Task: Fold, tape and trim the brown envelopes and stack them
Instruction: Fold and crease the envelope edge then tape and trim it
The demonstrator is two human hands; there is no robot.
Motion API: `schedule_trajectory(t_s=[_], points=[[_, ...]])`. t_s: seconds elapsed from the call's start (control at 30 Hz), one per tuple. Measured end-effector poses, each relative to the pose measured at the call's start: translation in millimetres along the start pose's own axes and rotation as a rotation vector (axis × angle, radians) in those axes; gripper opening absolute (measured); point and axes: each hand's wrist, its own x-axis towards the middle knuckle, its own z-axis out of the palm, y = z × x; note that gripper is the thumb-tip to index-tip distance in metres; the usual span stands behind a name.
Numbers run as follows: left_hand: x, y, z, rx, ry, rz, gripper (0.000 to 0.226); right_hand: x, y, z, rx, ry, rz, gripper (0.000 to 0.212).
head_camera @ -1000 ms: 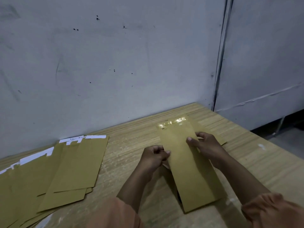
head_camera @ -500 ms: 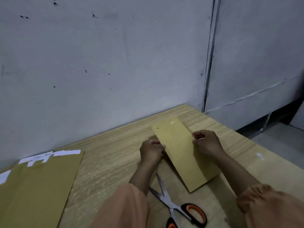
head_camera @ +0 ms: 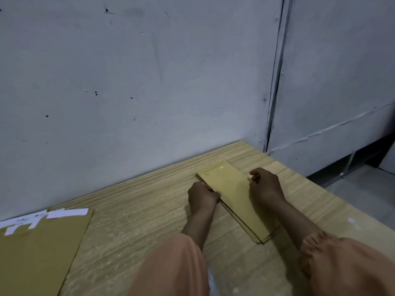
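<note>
**Squaring up the finished stack**

My left hand (head_camera: 203,197) pinches the left long edge of the narrow stack of folded brown paper envelopes (head_camera: 237,201), fingers curled onto it. My right hand (head_camera: 265,186) is loosely fisted against the opposite edge; whether it grips the paper or only nudges it, I cannot tell. The stack lies flat on the pale wood-grain table (head_camera: 139,210), angled away from me toward the grey wall (head_camera: 149,82). Several layered edges show at its near corner, so I judge a few envelopes are already folded and piled. At my far left lie wide unfolded brown envelopes with white flaps (head_camera: 42,242), apparently still to be folded, taped and trimmed. No tape or cutting tool is visible here.
</note>
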Motion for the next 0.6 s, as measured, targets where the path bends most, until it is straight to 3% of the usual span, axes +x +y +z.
schedule_trajectory(t_s=[0.2, 0.33, 0.5, 0.6], points=[[-4.2, -1.8, -5.9, 0.090, 0.021, 0.023, 0.022, -10.1, -2.2, 4.1, -0.174, 0.061, -0.029, 0.029], [-21.1, -5.3, -34.8, 0.260, 0.063, 0.191, 0.011, -29.2, -20.2, 6.0, -0.274, 0.032, -0.101, 0.033], [-49.6, -20.0, -88.6, 0.584, 0.113, 0.402, 0.030, -69.0, -58.6, 14.8, -0.281, 0.004, -0.254, 0.041], [-62.6, -34.2, -128.8, 0.687, 0.181, 0.404, 0.031, -94.4, -85.1, 25.5, -0.291, -0.015, -0.349, 0.042]])
